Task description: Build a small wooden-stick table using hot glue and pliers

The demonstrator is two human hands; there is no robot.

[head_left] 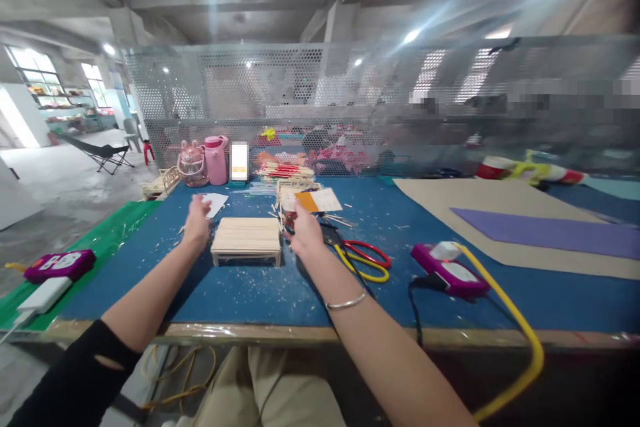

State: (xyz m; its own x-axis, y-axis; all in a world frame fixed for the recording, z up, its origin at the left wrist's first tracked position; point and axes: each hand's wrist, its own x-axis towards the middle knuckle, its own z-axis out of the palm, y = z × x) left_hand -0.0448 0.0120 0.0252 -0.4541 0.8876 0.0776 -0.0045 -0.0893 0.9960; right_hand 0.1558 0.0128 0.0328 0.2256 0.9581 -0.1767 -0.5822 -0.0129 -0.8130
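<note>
A small flat structure of pale wooden sticks (247, 239) stands on the blue table (250, 293), between my two hands. My left hand (197, 222) hovers just left of it, fingers curled loosely and apart, holding nothing I can make out. My right hand (304, 230) sits just right of it, fingers pinched together near a loose stick, and what they hold is too small to name. Right behind it lies a black tool (330, 235). Loose sticks and wood crumbs lie scattered around the structure.
Red and yellow scissors (365, 257) lie right of my right hand. A purple power strip (450, 270) with a yellow cable sits further right, another (60, 265) at far left. Cards, stick bundles, a pink bottle (216, 159) and a phone (239, 161) stand behind. Brown and purple sheets cover the right side.
</note>
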